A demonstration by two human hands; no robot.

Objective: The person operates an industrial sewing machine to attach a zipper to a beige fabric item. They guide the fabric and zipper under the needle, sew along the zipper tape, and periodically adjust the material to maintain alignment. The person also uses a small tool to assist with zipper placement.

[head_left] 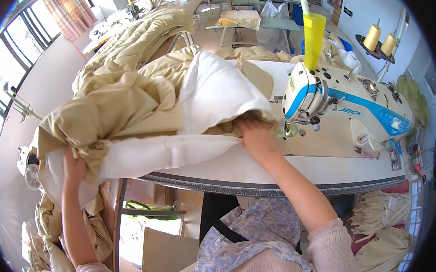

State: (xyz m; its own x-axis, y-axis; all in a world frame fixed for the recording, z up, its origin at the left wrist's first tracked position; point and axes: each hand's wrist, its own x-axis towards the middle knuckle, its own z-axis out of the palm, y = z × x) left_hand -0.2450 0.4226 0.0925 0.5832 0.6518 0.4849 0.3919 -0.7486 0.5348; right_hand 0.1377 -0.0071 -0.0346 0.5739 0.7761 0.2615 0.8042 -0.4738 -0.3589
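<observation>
A large tan padded piece of fabric (114, 103) with white lining (221, 88) lies bunched over the left part of the sewing table. At its near left corner, my left hand (76, 165) is closed on a gathered edge of the tan fabric. My right hand (256, 138) reaches into a dark fold under the white lining, just left of the sewing machine's needle area. Its fingertips are hidden in the fold, so their grip cannot be made out. The white and blue sewing machine (347, 102) stands right of the fabric, apart from it.
A yellow holder (312, 41) stands on the machine head. Two thread cones (372, 37) sit on a stand behind. Small snips (366, 154) lie by the machine base. A measuring strip (214, 183) lines the table's front edge. More tan fabric (149, 35) is heaped behind.
</observation>
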